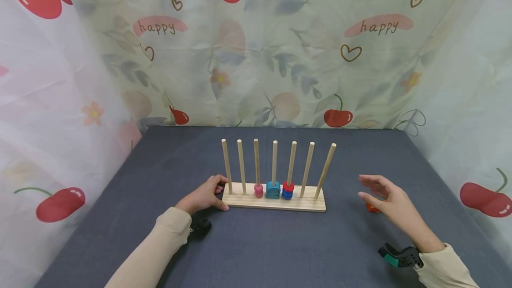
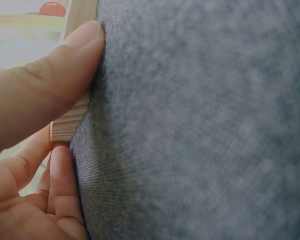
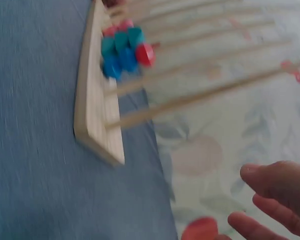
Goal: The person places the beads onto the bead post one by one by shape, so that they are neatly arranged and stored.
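A wooden peg board [image 1: 272, 203] with several upright rods stands on the dark table. My left hand [image 1: 206, 194] grips its left end. In the left wrist view the thumb [image 2: 65, 70] lies along the board's side, with the other fingers around the end. Pink beads [image 1: 258, 190], teal beads [image 1: 273, 190], and a red bead [image 1: 288, 186] above blue beads [image 1: 287, 194] sit low on three middle rods. To the right, my right hand [image 1: 390, 201] hovers with fingers apart. An orange-red bead [image 1: 373, 208] lies by it, partly hidden; the right wrist view shows this bead [image 3: 200, 229] near the fingertips.
A dark cloth covers the table [image 1: 280, 248]. Behind it hangs a curtain [image 1: 256, 66] printed with cherries and leaves, and more of it closes off both sides. Each wrist wears a dark strap-on device [image 1: 400, 256].
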### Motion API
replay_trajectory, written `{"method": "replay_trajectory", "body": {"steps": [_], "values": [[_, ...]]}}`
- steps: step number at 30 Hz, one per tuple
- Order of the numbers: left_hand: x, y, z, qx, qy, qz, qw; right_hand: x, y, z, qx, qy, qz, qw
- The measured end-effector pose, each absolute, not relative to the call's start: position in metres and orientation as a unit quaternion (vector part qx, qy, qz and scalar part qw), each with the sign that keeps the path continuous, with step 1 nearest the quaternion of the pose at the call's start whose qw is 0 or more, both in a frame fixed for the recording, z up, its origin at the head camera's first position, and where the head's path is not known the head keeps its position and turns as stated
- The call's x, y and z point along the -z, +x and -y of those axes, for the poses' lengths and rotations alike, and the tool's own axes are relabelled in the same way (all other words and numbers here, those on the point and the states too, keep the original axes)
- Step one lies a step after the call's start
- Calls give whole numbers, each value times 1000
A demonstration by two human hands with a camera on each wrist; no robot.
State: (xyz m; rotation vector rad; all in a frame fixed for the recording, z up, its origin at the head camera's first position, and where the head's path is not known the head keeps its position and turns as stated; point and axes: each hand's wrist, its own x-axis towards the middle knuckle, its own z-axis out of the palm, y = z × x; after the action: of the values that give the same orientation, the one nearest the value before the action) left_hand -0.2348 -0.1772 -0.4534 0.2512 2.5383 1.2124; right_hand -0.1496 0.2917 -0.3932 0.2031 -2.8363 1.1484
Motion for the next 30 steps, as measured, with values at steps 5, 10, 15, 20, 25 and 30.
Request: {"method": "replay_trajectory", "body": {"steps": [5, 10, 15, 20, 25, 30], "values": [[456, -236, 177, -425, 90, -888, 154, 398, -152, -313, -366, 50, 929, 25], [457, -237, 178, -425, 87, -888, 154, 406, -154, -328, -365, 44, 930, -17], [456, -237, 178, -426, 87, -887, 154, 415, -158, -335, -347, 39, 935, -57], [453, -235, 177, -427, 89, -887, 154, 424, -162, -337, -322, 44, 943, -71], [452, -234, 176, -430, 88, -885, 155, 429, -164, -338, -301, 64, 949, -68], [452, -234, 177, -432, 87, -884, 155, 433, -166, -339, -287, 79, 953, -58]]}}
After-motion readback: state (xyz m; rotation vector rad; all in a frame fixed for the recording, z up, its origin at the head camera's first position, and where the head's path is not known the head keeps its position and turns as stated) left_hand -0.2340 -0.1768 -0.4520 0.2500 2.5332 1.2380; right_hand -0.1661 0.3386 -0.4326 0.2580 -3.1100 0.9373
